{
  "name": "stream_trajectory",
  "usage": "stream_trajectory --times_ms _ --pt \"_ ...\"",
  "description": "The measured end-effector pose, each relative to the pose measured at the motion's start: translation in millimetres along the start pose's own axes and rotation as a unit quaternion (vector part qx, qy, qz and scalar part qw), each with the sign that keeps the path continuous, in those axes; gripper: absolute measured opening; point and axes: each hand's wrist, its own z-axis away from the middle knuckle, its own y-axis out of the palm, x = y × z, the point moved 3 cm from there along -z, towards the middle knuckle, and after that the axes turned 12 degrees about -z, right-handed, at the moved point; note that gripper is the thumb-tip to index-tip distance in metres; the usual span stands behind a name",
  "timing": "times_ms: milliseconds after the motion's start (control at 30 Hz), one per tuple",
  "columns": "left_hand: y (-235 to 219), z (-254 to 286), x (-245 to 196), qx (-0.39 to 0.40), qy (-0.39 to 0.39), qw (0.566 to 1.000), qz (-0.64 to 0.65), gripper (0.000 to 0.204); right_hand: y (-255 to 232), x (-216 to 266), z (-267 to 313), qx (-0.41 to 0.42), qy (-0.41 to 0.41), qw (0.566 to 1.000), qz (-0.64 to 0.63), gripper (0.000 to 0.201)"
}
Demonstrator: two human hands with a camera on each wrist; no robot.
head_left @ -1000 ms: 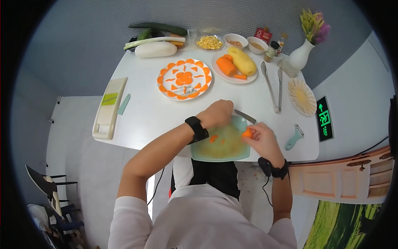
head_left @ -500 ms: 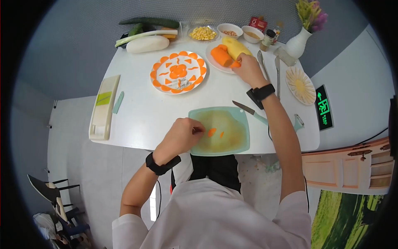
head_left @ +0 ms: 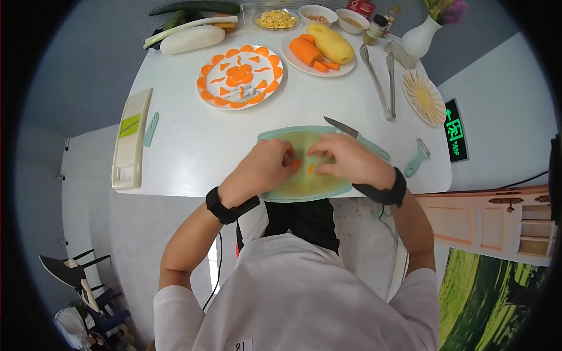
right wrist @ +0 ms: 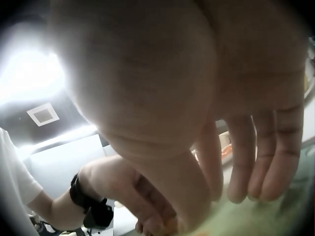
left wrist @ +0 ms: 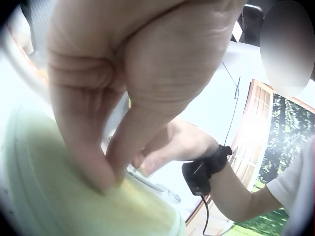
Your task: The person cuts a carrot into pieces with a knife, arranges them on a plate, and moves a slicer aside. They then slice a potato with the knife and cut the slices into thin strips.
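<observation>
On the pale green cutting board (head_left: 325,190), my left hand (head_left: 263,167) pinches a small orange carrot piece (head_left: 296,164) between thumb and fingers. Its fingertips meet close over the board in the left wrist view. Just to the right, my right hand (head_left: 354,161) holds its thumb apart from its fingers, with nothing between them. A second carrot piece (head_left: 310,169) lies by its fingertips. Behind that hand, a knife (head_left: 342,127) with a green handle lies along the board's far right corner.
A plate (head_left: 206,93) decorated with carrot shapes stands beyond the board. Behind are a plate of carrots (head_left: 305,51) and a yellow potato-like vegetable (head_left: 332,44). Tongs (head_left: 379,85) and a peeler (head_left: 418,158) lie right, a slicer (head_left: 132,140) left. A white vase (head_left: 421,36) stands at the back right.
My right hand first held a carrot chunk by the board, reached to the carrot plate, then came back to the board without it. My left hand moved back from the board's far edge to the carrot pieces.
</observation>
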Motion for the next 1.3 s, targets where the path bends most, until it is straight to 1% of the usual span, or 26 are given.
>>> stream_trajectory --times_ms 33,133,167,267,367,400,467,500,533,567,667,733,800,867,900,967,1000,1033,1067,1100,1167,1233,1267,1300 --pt "1 -1 -1 0.002 0.001 1.000 -0.012 0.027 6 -2 1 -0.003 -0.002 1.000 -0.014 0.022" --pt "1 -1 -5 0.016 0.004 1.000 -0.011 0.020 5 -2 2 0.006 0.042 0.997 -0.058 0.018" --pt "1 0 -6 0.021 0.005 1.000 -0.005 0.018 6 -6 2 0.017 0.016 0.999 -0.044 0.013" --pt "5 -1 -4 0.008 0.010 1.000 0.004 0.019 10 -12 2 0.014 0.001 0.999 -0.052 0.013" --pt "-2 8 -11 -0.030 -0.041 0.999 -0.008 0.019 18 -15 9 -0.027 -0.064 0.998 0.003 0.014" --pt "-1 12 -11 -0.044 -0.037 0.998 0.039 0.018 18 -15 15 -0.045 -0.037 0.996 -0.062 0.012" --pt "-1 19 -8 -0.074 -0.026 0.988 0.133 0.016 15 -4 24 -0.082 0.010 0.979 -0.188 0.010" --pt "2 22 -9 -0.080 -0.017 0.981 0.179 0.015 23 -5 28 -0.108 -0.007 0.957 -0.268 0.008" --pt "7 24 -11 -0.079 -0.007 0.972 0.222 0.014 35 -9 31 -0.138 -0.025 0.927 -0.348 0.007" --pt "11 25 -15 -0.073 0.006 0.962 0.264 0.013 43 -10 34 -0.173 -0.043 0.888 -0.424 0.006" --pt "17 26 -33 -0.069 0.026 0.953 0.293 0.012 56 -2 51 -0.230 -0.018 0.838 -0.494 0.007" --pt "23 25 -42 -0.022 0.057 0.955 0.290 0.016 59 4 71 -0.278 -0.025 0.814 -0.509 0.009" --pt "31 25 -51 -0.003 0.069 0.954 0.291 0.017 62 2 93 -0.310 -0.035 0.790 -0.528 0.010" --pt "40 25 -61 0.034 0.088 0.957 0.273 0.013 71 -3 112 -0.330 -0.042 0.762 -0.555 0.010" --pt "47 24 -66 0.056 0.099 0.959 0.258 0.012 76 -10 122 -0.351 -0.051 0.740 -0.571 0.015" --pt "65 24 -79 0.086 0.117 0.964 0.224 0.011 86 -20 147 -0.355 0.010 0.713 -0.605 0.013" --pt "68 27 -87 0.068 0.159 0.972 0.161 0.012 93 -26 161 -0.354 0.041 0.698 -0.621 0.012" --pt "70 30 -96 0.048 0.200 0.974 0.098 0.013 105 -36 177 -0.370 0.061 0.674 -0.637 0.018" --pt "70 33 -103 0.027 0.238 0.970 0.034 0.014 117 -48 198 -0.412 0.089 0.642 -0.640 0.020" --pt "69 37 -104 0.012 0.241 0.970 0.032 0.015 128 -62 221 -0.453 0.117 0.610 -0.640 0.023" --pt "62 41 -90 -0.011 0.199 0.979 0.042 0.013 158 -106 269 -0.528 0.165 0.551 -0.625 0.028" --pt "53 47 -74 -0.041 0.149 0.986 0.061 0.011 203 -179 322 -0.611 0.199 0.477 -0.600 0.030" --pt "47 51 -66 -0.058 0.119 0.989 0.072 0.010 220 -218 350 -0.645 0.235 0.452 -0.570 0.030" --pt "41 56 -58 -0.065 0.097 0.992 0.051 0.009 231 -259 373 -0.658 0.282 0.451 -0.533 0.030"
